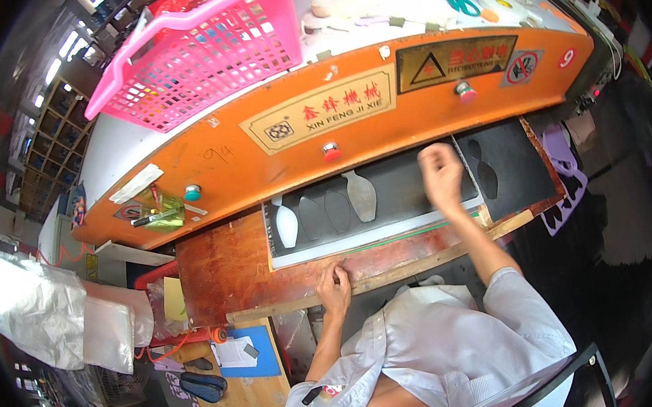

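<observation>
My right hand (442, 176) is over the right part of a long black board (403, 184), its fingers curled in and slightly blurred; whatever they may hold is hidden. My left hand (333, 287) rests by the near edge of the reddish-brown wooden table (226, 268), fingers bent and drawn together; I cannot make out anything in them. A white sole-shaped piece (287, 225) lies at the board's left end. Between it and a grey sole-shaped piece (361, 197) are two dark sole-shaped outlines (336, 210). Another dark sole shape (483, 169) lies on the black sheet farther right.
An orange machine front (212, 163) with buttons spans the far side. On its top stand a pink basket (202, 54) and teal-handled scissors (461, 5). Plastic bags (34, 310) hang at left. A blue clipboard (261, 343) lies on a lower wooden surface. Purple cut-out sheets (565, 176) are at right.
</observation>
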A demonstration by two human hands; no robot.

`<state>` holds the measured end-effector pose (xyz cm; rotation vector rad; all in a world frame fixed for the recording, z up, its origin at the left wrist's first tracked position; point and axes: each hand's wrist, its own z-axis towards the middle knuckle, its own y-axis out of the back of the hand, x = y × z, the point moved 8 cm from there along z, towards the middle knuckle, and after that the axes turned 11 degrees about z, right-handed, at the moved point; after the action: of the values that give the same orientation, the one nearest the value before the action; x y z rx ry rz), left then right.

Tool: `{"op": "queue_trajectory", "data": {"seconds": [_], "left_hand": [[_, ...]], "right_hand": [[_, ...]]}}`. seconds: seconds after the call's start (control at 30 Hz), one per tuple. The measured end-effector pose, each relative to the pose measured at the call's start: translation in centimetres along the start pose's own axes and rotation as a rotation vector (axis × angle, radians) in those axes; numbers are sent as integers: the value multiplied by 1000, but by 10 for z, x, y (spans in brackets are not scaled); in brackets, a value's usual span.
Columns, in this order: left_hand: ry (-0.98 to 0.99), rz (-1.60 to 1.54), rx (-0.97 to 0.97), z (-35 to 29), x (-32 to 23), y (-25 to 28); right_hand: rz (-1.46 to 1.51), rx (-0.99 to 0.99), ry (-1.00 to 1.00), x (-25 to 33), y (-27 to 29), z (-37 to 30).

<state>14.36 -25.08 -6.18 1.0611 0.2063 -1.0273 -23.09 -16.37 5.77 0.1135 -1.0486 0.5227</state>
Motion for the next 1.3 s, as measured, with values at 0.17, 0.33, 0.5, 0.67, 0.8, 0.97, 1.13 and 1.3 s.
{"op": "queue_trajectory", "data": {"seconds": [0.17,0.33,0.5,0.67,0.8,0.97,1.13,1.3], "left_hand": [[236,183,190,25,19,-31],[409,190,182,82,31,-53],[434,206,168,108,31,-62],[458,225,154,113,26,-58],[424,200,179,112,23,-56],[379,177,218,104,33,-56],[308,102,205,70,32,-43],[420,-34,293,21,13,-30]], "right_hand": [[-292,56,133,20,16,108],[-259,171,22,-20,38,80],[-387,340,-44,-51,28,-6],[-417,445,-18,-60,-10,-66],[-443,378,32,-63,-9,-77],[-443,406,-94,-82,-3,-76],[-466,405,-235,-71,18,-107],[-581,351,-305,-35,13,-139]]}}
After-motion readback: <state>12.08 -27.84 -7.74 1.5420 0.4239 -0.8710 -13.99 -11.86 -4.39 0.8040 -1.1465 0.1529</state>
